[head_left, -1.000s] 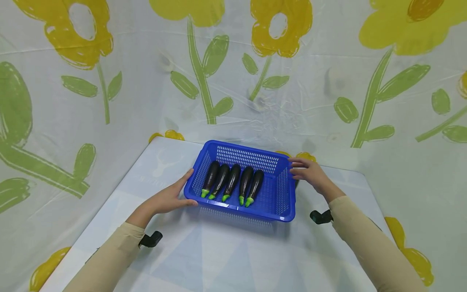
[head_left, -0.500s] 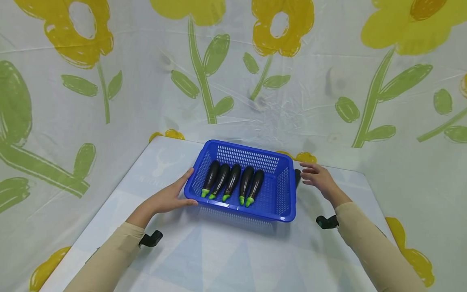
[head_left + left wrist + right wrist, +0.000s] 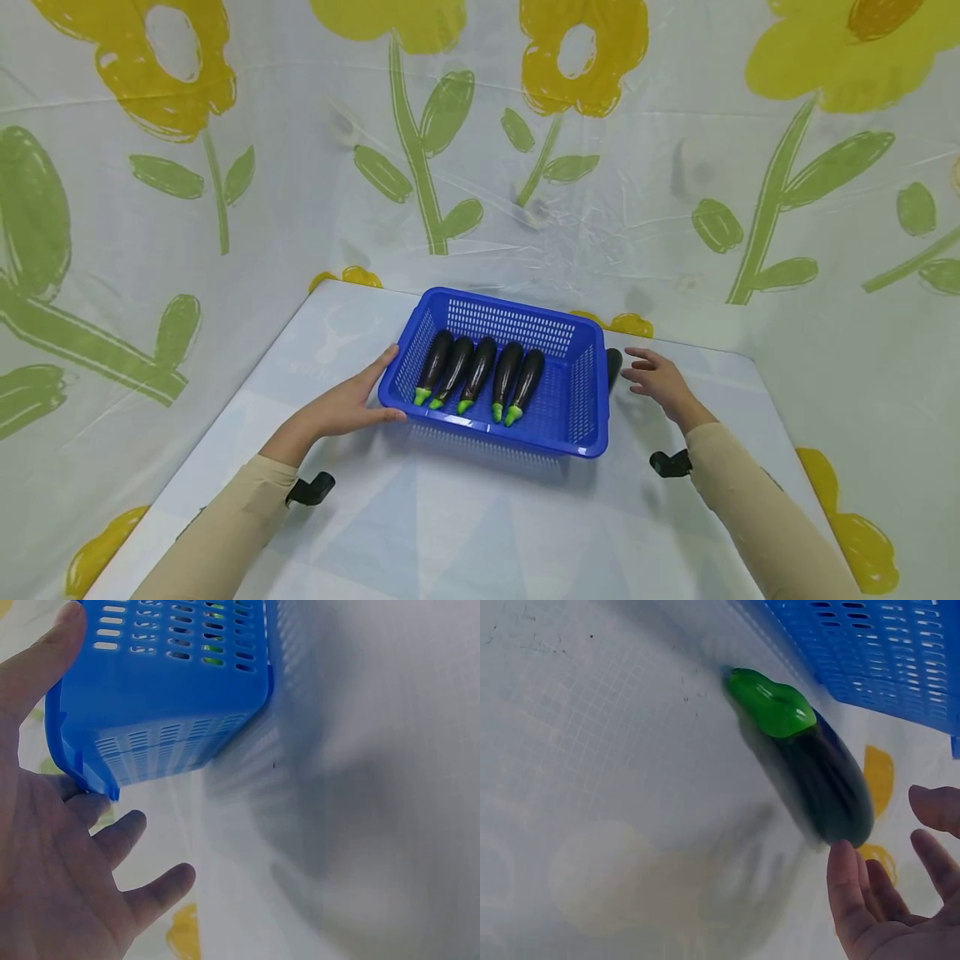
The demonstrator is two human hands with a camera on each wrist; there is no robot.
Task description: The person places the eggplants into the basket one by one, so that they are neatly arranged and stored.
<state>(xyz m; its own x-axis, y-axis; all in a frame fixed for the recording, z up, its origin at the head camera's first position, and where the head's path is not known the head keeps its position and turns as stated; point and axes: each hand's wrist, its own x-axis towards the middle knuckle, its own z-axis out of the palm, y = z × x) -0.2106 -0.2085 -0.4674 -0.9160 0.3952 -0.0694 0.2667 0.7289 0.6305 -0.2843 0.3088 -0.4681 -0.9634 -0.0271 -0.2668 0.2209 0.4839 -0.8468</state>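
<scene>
A blue plastic basket (image 3: 553, 400) with slotted walls stands on the table, and several dark eggplants (image 3: 478, 367) with green stem ends lie side by side in its left part. My left hand (image 3: 341, 408) rests against the basket's near-left corner, its thumb at the front rim and straight fingers along the left side. In the left wrist view its other fingers spread below the rim. Another eggplant (image 3: 821, 776) lies on the table outside the basket's right wall. Beside it is my right hand (image 3: 660, 383), fingers loosely spread, holding nothing; in the right wrist view the fingertips overlap its rounded end.
The pale table (image 3: 465, 525) has a faint triangle pattern. A white sheet (image 3: 630, 217) printed with yellow flowers and green stems hangs close behind the basket and along both sides.
My right hand has moved away from the basket's right rim, rightward and slightly nearer, and the eggplant outside shows more. The left hand and the basket have stayed in place.
</scene>
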